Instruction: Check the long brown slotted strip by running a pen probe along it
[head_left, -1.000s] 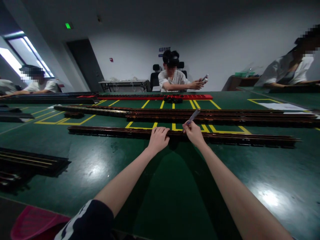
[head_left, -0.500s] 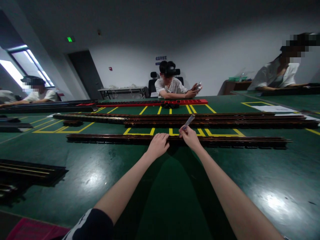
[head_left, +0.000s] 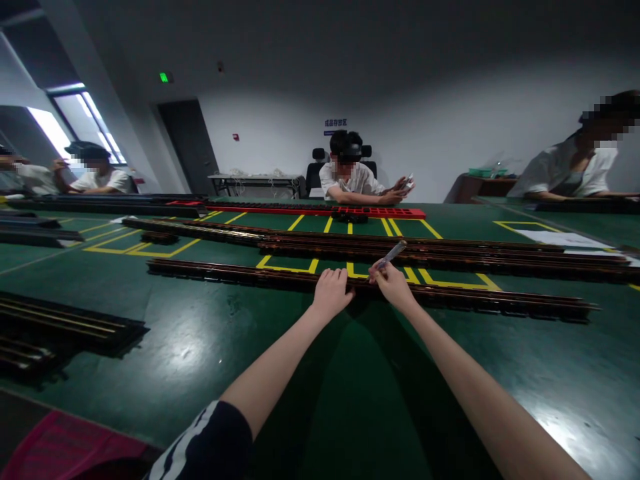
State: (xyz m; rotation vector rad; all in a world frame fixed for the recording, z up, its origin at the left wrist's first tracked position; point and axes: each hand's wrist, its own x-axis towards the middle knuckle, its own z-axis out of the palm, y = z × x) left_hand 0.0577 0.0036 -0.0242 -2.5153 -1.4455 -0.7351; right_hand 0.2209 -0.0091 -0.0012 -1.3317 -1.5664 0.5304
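Observation:
A long dark rail [head_left: 225,274] with copper-coloured edges lies across the green table [head_left: 350,373] in front of me. My left hand [head_left: 331,294] rests on top of it, fingers curled over its near edge. Just to the right, my right hand [head_left: 394,284] is closed in a pinch on a slim clear-handled tool [head_left: 391,254], held like a pen with its handle pointing up and away. The tool's tip is hidden behind my fingers at the rail.
More long rails [head_left: 400,247] lie further back over yellow floor-tape boxes, with a red rail [head_left: 380,213] beyond. Black rails [head_left: 65,330] sit at the near left. A person opposite holds a phone; others sit at far left and right. A pink cloth [head_left: 65,447] lies at bottom left.
The view has shifted slightly to the left and tilted. Both hands stay on the same spot of the rail, the right still pinching the tool.

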